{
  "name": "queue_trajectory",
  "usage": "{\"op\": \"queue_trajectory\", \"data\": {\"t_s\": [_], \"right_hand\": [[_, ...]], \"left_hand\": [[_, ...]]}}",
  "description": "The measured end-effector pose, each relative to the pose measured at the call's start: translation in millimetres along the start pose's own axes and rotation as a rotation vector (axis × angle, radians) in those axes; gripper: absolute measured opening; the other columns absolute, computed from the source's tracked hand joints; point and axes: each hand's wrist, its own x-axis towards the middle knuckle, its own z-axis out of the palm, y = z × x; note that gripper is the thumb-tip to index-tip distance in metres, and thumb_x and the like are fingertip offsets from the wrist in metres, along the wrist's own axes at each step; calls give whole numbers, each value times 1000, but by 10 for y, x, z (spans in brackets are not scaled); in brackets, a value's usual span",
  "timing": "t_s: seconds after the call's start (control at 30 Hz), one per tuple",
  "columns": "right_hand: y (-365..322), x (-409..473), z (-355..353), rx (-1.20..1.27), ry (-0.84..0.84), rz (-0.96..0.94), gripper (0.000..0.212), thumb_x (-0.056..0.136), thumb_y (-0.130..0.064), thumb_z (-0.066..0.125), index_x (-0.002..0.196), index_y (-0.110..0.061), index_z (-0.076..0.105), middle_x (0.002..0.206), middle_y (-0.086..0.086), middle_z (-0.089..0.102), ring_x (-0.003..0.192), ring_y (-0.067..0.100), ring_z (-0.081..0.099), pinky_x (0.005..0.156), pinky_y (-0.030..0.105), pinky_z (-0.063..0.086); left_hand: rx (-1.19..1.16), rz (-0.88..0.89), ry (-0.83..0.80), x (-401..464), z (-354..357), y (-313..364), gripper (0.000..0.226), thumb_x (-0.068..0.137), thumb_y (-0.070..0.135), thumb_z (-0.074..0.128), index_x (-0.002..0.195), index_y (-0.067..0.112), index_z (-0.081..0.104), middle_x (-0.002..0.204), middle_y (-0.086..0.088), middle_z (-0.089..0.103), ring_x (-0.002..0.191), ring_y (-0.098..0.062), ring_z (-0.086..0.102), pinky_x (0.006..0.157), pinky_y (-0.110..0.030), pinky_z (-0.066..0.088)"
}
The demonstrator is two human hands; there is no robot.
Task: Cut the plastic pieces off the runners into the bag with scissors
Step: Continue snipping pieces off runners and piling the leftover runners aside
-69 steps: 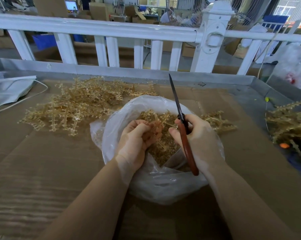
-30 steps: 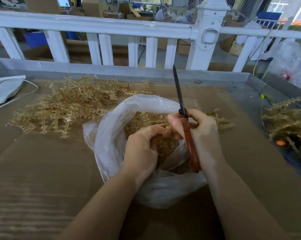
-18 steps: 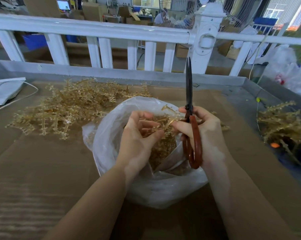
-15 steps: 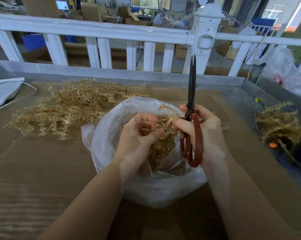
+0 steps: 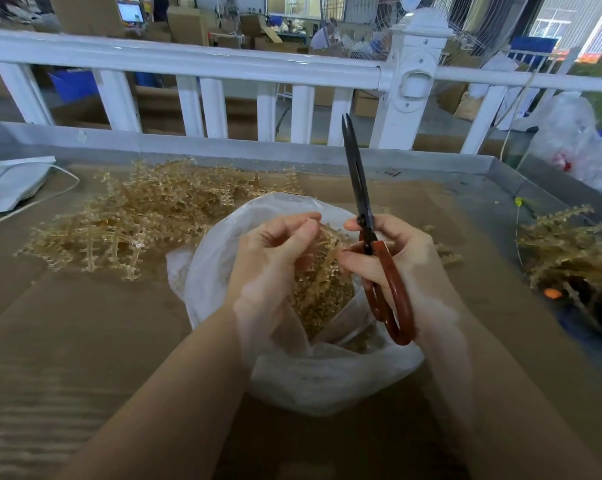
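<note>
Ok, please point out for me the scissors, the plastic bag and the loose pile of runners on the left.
scissors [image 5: 386, 268], head view, on the red handle.
plastic bag [image 5: 327, 382], head view, on its near white wall.
pile of runners [image 5: 130, 220], head view, on the middle of the heap.

left hand [image 5: 275, 261] hides runner [image 5: 322, 252] stem; bag [image 5: 327, 379] bottom unseen.

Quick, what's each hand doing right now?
Left hand: fingers curled round a runner over the bag.
Right hand: holding the scissors, blades up.
</note>
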Motion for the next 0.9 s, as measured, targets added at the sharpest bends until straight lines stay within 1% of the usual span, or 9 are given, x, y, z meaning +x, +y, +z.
{"op": "queue_trajectory", "data": {"t_s": [0.1,0.2,0.37,0.5,0.6,0.7,0.77,0.83,0.9], "right_hand": [[-14,3,-12,10,-13,11,31,74,-5,76,101,-18,67,73,-2,73,68,8,69,59,11,49],[3,8,-37,45,-12,33,30,74,-6,75,100,-19,66,73,-2,73,59,8,64,54,15,50],[59,40,-65,247,-2,97,43,58,-13,75,101,-15,66,70,2,70,64,14,66,50,16,48],[91,46,-66,332,-11,115,42,57,-12,73,98,-16,67,69,4,68,62,14,64,47,18,46],[100,52,-63,344,-8,108,42,57,-12,73,98,-15,66,67,4,68,61,14,64,47,18,46],[106,58,-64,332,-1,93,40,58,-13,73,97,-16,67,68,4,68,61,15,64,48,18,47],[107,63,-59,322,3,70,40,58,-13,74,97,-16,66,69,4,69,61,14,65,49,17,48],[112,71,-47,319,15,46,40,59,-13,74,98,-17,66,71,3,70,64,13,67,51,16,49],[120,77,-28,324,27,33,42,58,-13,75,99,-17,67,73,3,71,65,14,67,52,17,49]], "left_hand": [[-87,-30,22,11,9,24,11,75,21,68,66,20,75,67,4,69,63,-4,62,61,-16,52],[-132,-59,12,13,3,22,15,68,25,67,56,18,72,63,4,69,57,-3,59,60,-16,53],[-195,-108,3,16,-13,3,19,80,20,64,64,10,67,59,2,65,53,-4,56,56,-16,52],[-209,-131,-11,24,-2,13,19,70,27,66,66,9,65,57,3,64,50,-4,56,55,-16,52],[-234,-149,-45,27,-22,15,15,67,26,67,62,12,70,62,1,67,53,-4,59,58,-17,54],[-182,-169,-64,17,-59,-7,12,69,25,69,70,13,71,67,0,68,59,-7,61,59,-18,54],[-41,-165,-26,6,-66,-41,13,80,27,68,79,14,66,66,0,65,60,-10,60,58,-20,53],[96,-195,-8,3,-66,-67,21,87,35,62,89,15,64,70,-1,67,66,-14,62,62,-24,52],[163,-281,-74,-2,-73,-57,34,85,48,59,102,19,63,79,0,73,78,-16,66,69,-27,50]]}}
